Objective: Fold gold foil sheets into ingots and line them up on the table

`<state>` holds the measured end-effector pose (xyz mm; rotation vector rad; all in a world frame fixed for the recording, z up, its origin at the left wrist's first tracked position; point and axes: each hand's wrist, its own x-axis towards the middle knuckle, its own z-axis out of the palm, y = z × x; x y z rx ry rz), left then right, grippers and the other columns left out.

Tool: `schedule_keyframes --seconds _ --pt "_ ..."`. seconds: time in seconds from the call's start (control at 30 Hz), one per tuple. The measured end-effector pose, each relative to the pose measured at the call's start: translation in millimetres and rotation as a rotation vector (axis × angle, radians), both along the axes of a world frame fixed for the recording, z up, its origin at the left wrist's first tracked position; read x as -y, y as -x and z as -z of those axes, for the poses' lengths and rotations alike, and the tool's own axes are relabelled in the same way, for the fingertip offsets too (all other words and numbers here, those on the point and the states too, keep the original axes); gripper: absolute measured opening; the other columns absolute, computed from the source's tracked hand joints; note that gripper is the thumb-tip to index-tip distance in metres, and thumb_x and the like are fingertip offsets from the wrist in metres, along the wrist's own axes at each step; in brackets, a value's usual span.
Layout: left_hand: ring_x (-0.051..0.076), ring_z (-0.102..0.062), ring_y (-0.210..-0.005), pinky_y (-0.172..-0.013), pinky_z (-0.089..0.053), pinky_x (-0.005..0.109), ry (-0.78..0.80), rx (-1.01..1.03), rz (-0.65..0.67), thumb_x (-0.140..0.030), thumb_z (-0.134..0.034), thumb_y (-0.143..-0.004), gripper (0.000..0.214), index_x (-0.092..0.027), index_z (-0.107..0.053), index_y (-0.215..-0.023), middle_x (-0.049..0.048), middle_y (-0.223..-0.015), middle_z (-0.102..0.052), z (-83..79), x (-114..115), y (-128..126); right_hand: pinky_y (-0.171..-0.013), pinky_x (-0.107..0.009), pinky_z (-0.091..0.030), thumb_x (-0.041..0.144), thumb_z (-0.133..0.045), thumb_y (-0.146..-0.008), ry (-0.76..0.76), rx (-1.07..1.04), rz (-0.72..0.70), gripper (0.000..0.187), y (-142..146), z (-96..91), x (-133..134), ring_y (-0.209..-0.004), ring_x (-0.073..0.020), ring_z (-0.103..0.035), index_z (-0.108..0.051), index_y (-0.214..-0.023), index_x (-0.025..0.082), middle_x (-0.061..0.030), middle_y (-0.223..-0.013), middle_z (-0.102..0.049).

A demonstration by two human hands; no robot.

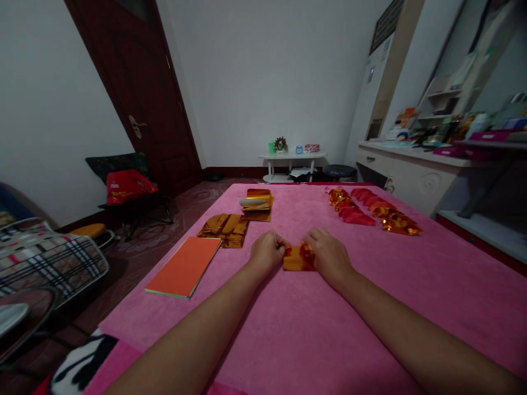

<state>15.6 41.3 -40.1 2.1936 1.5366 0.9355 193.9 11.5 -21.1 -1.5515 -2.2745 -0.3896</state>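
Here on the soft pink cloth (284,329), between two bare forearms, lies the small shiny gold foil sheet (297,262), its far edge ruffled up. The left hand (267,251) has its fingertips drawn together on the upper left corner; the right hand (328,253) curls over the right end, fingers closed in on the foil, though how firmly either pinches I can't tell. Thin stuff, this: uneven pulling could tear it, and a slack pinch could let a crease spring back or skew. The cloth's soft give might blur a fold, too.

Just beyond to the left, the flat orange paper stack (185,267) touches the creased gold foil pile (224,229); a careless left elbow or sleeve-less forearm could nudge the paper. Farther out, the curled gold foil bundle (257,204) looks ready to unroll if bumped. Far right, two rows of crinkled red-and-gold foil pieces (387,212) sit well apart, crushable under a stray reach.
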Motion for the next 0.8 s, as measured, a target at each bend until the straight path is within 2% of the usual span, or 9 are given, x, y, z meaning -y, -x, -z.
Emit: schedule_keyframes --seconds 0.07,0.13,0.27,0.37,0.47,0.57,0.63,0.73,0.8 --pt "0.016 -0.058 -0.07 -0.062 -0.041 0.024 0.001 0.004 0.005 -0.014 -0.057 -0.07 0.02 -0.021 -0.074 -0.076 0.0041 -0.075 -0.066 1.7 -1.7 0.6 -0.073 -0.029 -0.042 0.004 -0.048 -0.078 0.044 0.026 -0.16 0.025 6.2 -2.0 1.0 -0.093 -0.0213 -0.055 -0.066 -0.087 0.019 -0.0078 -0.095 -0.063" --pt "0.016 -0.058 -0.07 -0.062 -0.041 0.024 -0.016 -0.004 -0.006 -0.014 -0.057 -0.07 0.019 -0.021 -0.074 -0.077 0.0044 -0.075 -0.067 2.9 -2.3 1.1 -0.08 -0.03 -0.043 0.005 -0.044 -0.08 0.117 -0.035 -0.281 0.031 11.2 -0.9 0.9 -0.094 -0.0205 -0.056 -0.066 -0.097 0.019 -0.0077 -0.098 -0.065" --pt "0.017 -0.058 -0.069 -0.063 -0.041 0.025 -0.047 0.012 -0.032 -0.015 -0.058 -0.068 0.017 -0.021 -0.073 -0.075 0.0043 -0.075 -0.068 4.0 -1.4 1.3 -0.085 -0.029 -0.046 0.01 -0.032 -0.087 0.256 -0.178 -0.373 0.04 15.9 6.0 5.5 -0.097 -0.0176 -0.06 -0.059 -0.115 0.018 -0.0076 -0.106 -0.066" --pt "0.017 -0.058 -0.069 -0.063 -0.04 0.025 -0.044 0.044 0.003 -0.015 -0.058 -0.068 0.017 -0.022 -0.073 -0.072 0.0043 -0.073 -0.069 4.3 -0.8 1.8 -0.096 -0.036 -0.042 0.018 -0.037 -0.087 0.247 -0.12 -0.288 0.04 9.2 10.4 15.2 -0.112 -0.0233 -0.055 -0.055 -0.122 0.009 -0.0163 -0.122 -0.059" --pt "0.017 -0.06 -0.068 -0.061 -0.04 0.025 -0.001 0.028 0.027 -0.015 -0.056 -0.07 0.019 -0.022 -0.074 -0.072 0.0041 -0.073 -0.07 3.0 -1.0 3.4 -0.103 -0.043 -0.037 0.033 -0.046 -0.086 0.189 -0.014 -0.14 0.053 -6.2 13.3 24.5 -0.122 -0.0311 -0.047 -0.05 -0.127 0.0 -0.0247 -0.132 -0.049" --pt "0.017 -0.061 -0.072 -0.064 -0.041 0.026 0.013 -0.083 0.012 -0.015 -0.054 -0.072 0.021 -0.021 -0.074 -0.075 0.005 -0.076 -0.07 -4.5 1.7 2.6 -0.102 -0.042 -0.038 0.042 -0.045 -0.086 0.168 0.033 -0.077 0.059 -19.6 15.6 29.2 -0.121 -0.0314 -0.048 -0.05 -0.128 0.0 -0.0244 -0.131 -0.049" --pt "0.02 -0.061 -0.079 -0.07 -0.042 0.029 -0.054 -0.233 0.009 -0.016 -0.054 -0.074 0.021 -0.02 -0.074 -0.077 0.0073 -0.082 -0.069 -14.3 8.2 -2.9 -0.103 -0.042 -0.038 0.042 -0.044 -0.086 0.156 0.055 -0.065 0.059 -22.7 16.5 30.1 -0.122 -0.0315 -0.048 -0.051 -0.128 0.001 -0.0236 -0.132 -0.049" --pt "0.025 -0.059 -0.093 -0.083 -0.042 0.035 -0.177 -0.431 0.142 -0.02 -0.051 -0.079 0.022 -0.015 -0.072 -0.085 0.0119 -0.094 -0.068 -31.7 27.0 -21.6 -0.104 -0.044 -0.036 0.04 -0.043 -0.087 0.157 0.08 -0.052 0.059 -21.1 16.6 30.4 -0.123 -0.0323 -0.046 -0.05 -0.128 -0.001 -0.0242 -0.132 -0.048" --pt "0.023 -0.06 -0.092 -0.085 -0.043 0.034 -0.104 -0.443 0.296 -0.022 -0.047 -0.082 0.028 -0.013 -0.069 -0.096 0.0127 -0.098 -0.067 -40.0 42.3 -37.7 -0.106 -0.044 -0.034 0.033 -0.04 -0.088 0.169 0.086 -0.056 0.055 -19.5 15.9 30.6 -0.125 -0.0312 -0.045 -0.048 -0.129 -0.001 -0.0242 -0.134 -0.047"
